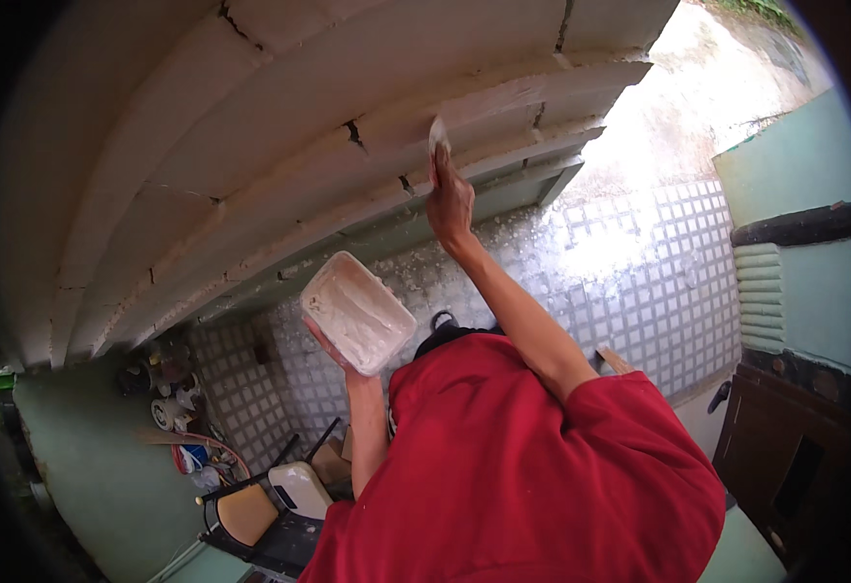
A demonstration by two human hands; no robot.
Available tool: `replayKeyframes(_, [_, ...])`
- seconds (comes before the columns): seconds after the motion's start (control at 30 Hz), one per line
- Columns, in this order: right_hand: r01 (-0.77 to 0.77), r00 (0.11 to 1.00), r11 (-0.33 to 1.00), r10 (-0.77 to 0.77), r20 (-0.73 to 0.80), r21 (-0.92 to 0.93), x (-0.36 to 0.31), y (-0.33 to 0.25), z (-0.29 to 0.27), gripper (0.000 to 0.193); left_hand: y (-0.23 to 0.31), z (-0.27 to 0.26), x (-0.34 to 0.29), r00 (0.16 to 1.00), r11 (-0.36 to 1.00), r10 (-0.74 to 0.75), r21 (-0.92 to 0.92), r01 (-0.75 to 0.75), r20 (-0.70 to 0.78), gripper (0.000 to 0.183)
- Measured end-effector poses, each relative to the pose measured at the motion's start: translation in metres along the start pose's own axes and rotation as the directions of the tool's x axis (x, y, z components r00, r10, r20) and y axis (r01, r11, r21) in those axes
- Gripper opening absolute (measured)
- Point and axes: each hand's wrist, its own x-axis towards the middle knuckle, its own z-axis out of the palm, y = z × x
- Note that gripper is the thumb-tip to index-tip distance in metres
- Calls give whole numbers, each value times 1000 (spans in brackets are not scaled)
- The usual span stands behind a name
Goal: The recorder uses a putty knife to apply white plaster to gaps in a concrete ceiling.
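My left hand (328, 342) is closed around the side of a pale rectangular tub (404, 325), held tilted in front of my body. Whitish paste (352, 303) coats the tub's inside. Stretched forward, my right hand (451, 202) grips a putty knife (437, 134), its handle mostly hidden by the fingers. The pale blade is at the surface of the block wall (289, 107), close to a damp-looking smear. Dark gaps (354, 134) show at several joints between the blocks.
Patterned tiles cover the floor (678, 233), spattered with white. At lower left stand a chair (248, 515) and a clutter of small items (192, 457) by a green wall (95, 466). A dark wooden cabinet (785, 447) is on the right. Bright daylight enters at upper right.
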Motion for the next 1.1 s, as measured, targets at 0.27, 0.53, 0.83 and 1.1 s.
replayKeyframes(0.27, [137, 936, 990, -137, -325, -24, 76, 45, -84, 46, -13, -5, -9, 995, 996, 91, -22, -92, -33, 101])
replayKeyframes(0.53, [-57, 953, 996, 33, -300, -69, 99, 36, -34, 56, -24, 5, -2, 997, 997, 71, -19, -71, 22, 101])
replayKeyframes(0.83, [153, 954, 978, -108, -279, 144, 79, 43, -91, 62, -24, 30, 35, 981, 999, -36, 2, 36, 189, 101])
replayKeyframes(1.1, [20, 923, 998, -44, -382, -66, 149, 85, -86, 60, -46, 27, 28, 985, 999, -23, -43, 31, 168, 100])
